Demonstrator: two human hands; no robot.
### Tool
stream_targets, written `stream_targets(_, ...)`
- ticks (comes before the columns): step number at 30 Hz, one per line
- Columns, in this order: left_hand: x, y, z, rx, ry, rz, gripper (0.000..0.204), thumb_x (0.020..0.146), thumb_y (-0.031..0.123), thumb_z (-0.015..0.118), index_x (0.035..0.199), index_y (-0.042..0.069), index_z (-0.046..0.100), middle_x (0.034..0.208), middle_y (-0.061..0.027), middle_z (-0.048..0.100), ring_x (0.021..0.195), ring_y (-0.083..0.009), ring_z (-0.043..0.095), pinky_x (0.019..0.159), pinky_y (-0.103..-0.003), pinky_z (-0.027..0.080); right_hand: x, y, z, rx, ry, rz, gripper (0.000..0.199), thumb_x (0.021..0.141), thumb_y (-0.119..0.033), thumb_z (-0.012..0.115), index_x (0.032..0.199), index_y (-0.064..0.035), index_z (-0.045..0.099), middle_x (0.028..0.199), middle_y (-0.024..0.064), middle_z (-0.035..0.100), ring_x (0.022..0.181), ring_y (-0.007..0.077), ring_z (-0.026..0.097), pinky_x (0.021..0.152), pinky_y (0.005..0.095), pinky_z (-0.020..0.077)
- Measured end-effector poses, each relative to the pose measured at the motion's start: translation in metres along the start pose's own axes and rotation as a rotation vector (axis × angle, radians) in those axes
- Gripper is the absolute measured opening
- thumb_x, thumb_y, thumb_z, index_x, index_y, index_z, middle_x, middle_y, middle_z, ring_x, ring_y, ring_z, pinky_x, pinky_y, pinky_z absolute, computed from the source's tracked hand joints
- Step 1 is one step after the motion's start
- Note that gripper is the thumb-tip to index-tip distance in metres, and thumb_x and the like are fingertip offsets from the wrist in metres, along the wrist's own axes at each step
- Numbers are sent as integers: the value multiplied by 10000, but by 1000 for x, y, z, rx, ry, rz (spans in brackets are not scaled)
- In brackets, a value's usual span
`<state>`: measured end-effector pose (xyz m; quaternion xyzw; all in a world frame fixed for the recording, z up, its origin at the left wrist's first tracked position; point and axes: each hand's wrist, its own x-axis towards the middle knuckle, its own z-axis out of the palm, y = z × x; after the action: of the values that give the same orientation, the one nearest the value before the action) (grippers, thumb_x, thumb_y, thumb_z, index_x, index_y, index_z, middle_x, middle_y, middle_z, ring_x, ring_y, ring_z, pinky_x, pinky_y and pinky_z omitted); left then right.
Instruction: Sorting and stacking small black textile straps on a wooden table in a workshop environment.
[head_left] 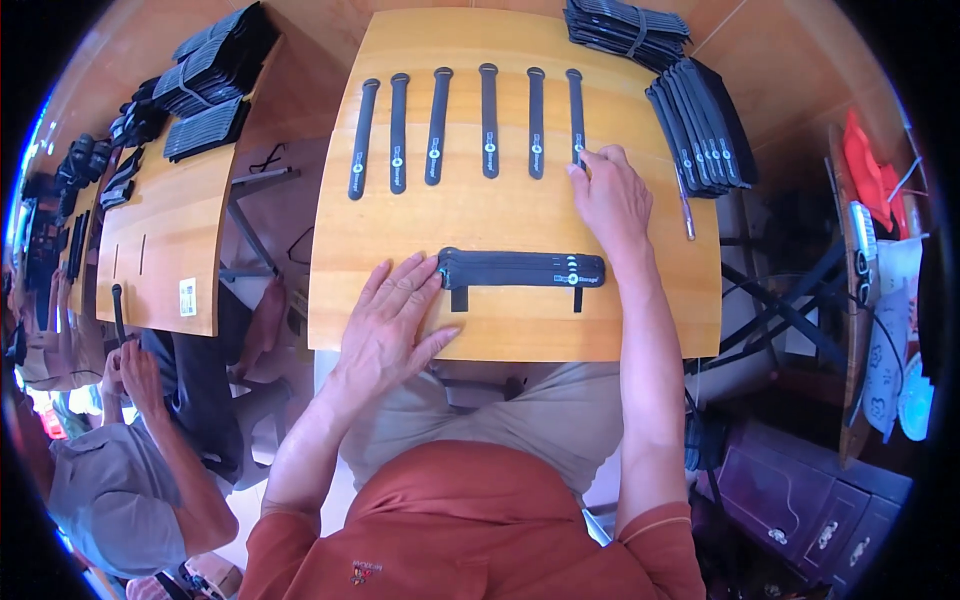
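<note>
Several dark grey fabric straps (489,120) with rounded ends and white print lie in a spaced row across the far half of the table. My right hand (613,198) is at the near end of the rightmost strap (575,110), thumb and fingers closed on it. A stack of similar straps (520,268) lies sideways nearer to me, with two short black strips (459,300) poking out below it. My left hand (393,312) rests flat on the table, fingers stretched, fingertips touching the stack's left end.
Fanned straps (700,130) and a banded bundle (630,30) lie at the table's far right, near a thin pen-like stick (686,208). At left, a co-worker (120,480) handles a strap beside another table (170,260) bearing banded bundles (205,75). A purple cabinet (790,490) stands at lower right.
</note>
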<state>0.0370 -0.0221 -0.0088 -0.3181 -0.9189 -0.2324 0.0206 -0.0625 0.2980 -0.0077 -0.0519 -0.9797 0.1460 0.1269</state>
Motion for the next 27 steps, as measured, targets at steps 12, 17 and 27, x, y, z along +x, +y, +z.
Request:
stream_targets(12,-2,6,1,95,14,51,616,995,434,631,1443,17,560,1583,-122,491,1482,-312,433,1247,-510,281,1,2,-20,-126,-138,84,232,943,-117,591,956,42,760,985,304,728,945,467,724,845,544,577)
stream_targets(17,-4,3,2,147,-23,55,638,1002,431,627,1500,46,522,1559,-102,531,1476,-316,438,1246,-508,278,-6,10,-27,-139,-134,127,231,926,-102,587,956,51,758,943,303,733,927,477,728,831,544,584)
stream_targets(27,-5,5,1,136,-2,82,590,994,416,649,1444,42,574,1541,-111,549,1468,-323,445,1242,-511,285,-39,20,-41,-235,0,58,159,918,-120,594,985,-8,686,937,254,728,869,444,729,742,520,584)
